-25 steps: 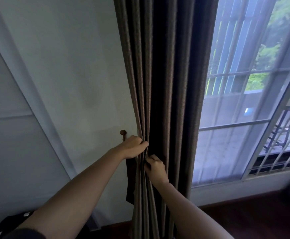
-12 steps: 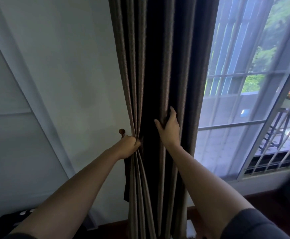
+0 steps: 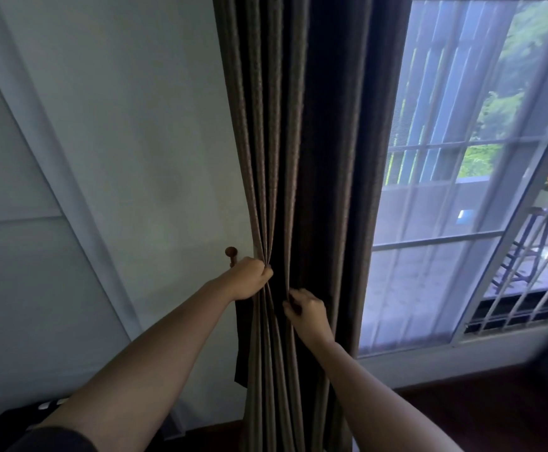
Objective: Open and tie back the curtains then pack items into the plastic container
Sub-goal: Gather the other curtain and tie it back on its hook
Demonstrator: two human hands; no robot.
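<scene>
A dark brown curtain (image 3: 302,132) hangs bunched in folds at the left side of the window. My left hand (image 3: 249,282) is clenched around its left folds, just right of a small brown wall hook (image 3: 231,252). My right hand (image 3: 308,313) pinches a fold slightly lower and further right. A dark strip of cloth (image 3: 241,347), possibly the tie-back, hangs below my left hand. No plastic container is in view.
A sheer white curtain (image 3: 429,272) covers the window (image 3: 468,158) on the right, with a barred balcony beyond. A white wall (image 3: 119,141) fills the left side. Dark wooden floor (image 3: 481,415) lies at the bottom right. A black and white item (image 3: 11,419) sits at the bottom left.
My right hand dropped from flat against the curtain higher up and now pinches a fold close to my left hand. The left hand kept its grip near the hook.
</scene>
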